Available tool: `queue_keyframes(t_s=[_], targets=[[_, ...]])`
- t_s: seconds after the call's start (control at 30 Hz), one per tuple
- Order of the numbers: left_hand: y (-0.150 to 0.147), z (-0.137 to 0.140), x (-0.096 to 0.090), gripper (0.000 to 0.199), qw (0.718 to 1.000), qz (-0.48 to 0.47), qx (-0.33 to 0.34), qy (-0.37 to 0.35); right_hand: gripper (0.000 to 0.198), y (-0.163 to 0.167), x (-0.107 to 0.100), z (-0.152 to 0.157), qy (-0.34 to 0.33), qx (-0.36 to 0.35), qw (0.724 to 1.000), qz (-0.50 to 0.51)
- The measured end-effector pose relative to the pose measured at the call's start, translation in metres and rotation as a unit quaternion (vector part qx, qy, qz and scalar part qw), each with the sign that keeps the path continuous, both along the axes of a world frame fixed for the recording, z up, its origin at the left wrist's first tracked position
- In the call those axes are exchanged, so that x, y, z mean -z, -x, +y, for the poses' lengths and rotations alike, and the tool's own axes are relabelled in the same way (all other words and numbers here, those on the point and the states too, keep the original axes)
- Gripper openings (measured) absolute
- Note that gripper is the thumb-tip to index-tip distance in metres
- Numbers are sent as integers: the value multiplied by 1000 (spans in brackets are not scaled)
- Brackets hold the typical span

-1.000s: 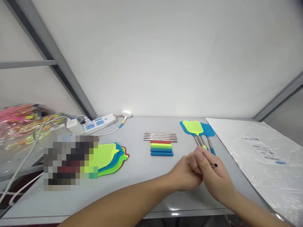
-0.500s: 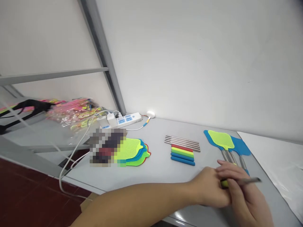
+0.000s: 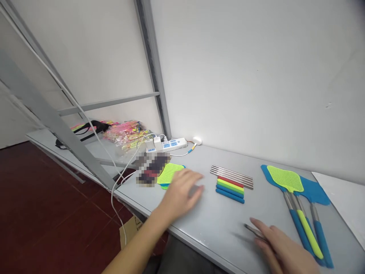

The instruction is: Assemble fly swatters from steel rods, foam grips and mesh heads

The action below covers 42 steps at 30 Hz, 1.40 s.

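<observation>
My left hand (image 3: 182, 190) reaches over the stack of fly swatter heads (image 3: 171, 172), fingers stretched and thumb apart, holding nothing I can see. It covers the stack's right side, and I cannot tell whether it touches it. At the lower right, my right hand (image 3: 281, 243) is closed around a metal swatter handle (image 3: 254, 230), whose tip points left above the table. The rest of this handle is hidden in the hand. Several metal rods (image 3: 232, 176) lie in a row mid-table. In front of them sit red, yellow-green and blue grip sleeves (image 3: 230, 195).
Assembled fly swatters (image 3: 310, 238) with blue and yellow-green grips lie at the right, beside a white sheet (image 3: 339, 194). A power strip (image 3: 173, 144) with cables stands at the back. A grey metal frame (image 3: 82, 156) and plastic-bagged items (image 3: 128, 133) are on the left.
My hands, together at the handle before, are now apart. My left hand has moved left to the swatter heads. The right keeps the handle, now pointing left. The view has shifted.
</observation>
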<state>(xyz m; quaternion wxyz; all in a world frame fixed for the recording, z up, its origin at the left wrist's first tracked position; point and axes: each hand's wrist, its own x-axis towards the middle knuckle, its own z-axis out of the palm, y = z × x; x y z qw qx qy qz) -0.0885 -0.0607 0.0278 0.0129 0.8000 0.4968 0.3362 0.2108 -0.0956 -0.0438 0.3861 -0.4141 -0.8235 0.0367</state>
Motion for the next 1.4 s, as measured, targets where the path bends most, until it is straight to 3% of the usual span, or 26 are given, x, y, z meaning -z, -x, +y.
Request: queue_keyframes(t_s=[0.07,0.13,0.27,0.4,0.57,0.73,0.9,1.1,1.23,1.4], targets=[[34,-9,10,32,992,36,-119,3,35,12,2,2,-32,4,997,-77],[55,-16,24,39,982,76,-175,2,33,18,5,3,-56,26,991,-120],[68,-25,45,43,972,109,-206,24,27,18,8,2,-54,35,988,-138],[67,-29,48,35,970,95,-225,12,25,19,4,1,-17,32,990,-134],[64,-31,44,23,978,90,-188,-17,22,23,-1,-1,3,38,990,-136],[57,-40,42,23,992,70,-105,-12,21,24,-4,-1,10,42,988,-149],[28,-63,42,22,998,23,33,58,22,25,-6,-2,28,49,987,-153],[-16,-72,30,19,971,-22,179,159,23,23,-7,-5,33,77,983,-161],[-29,-59,26,14,976,-25,146,160,21,22,-9,-6,29,104,980,-170],[-36,-46,35,64,982,45,84,163,21,20,-8,-5,44,138,977,-156]])
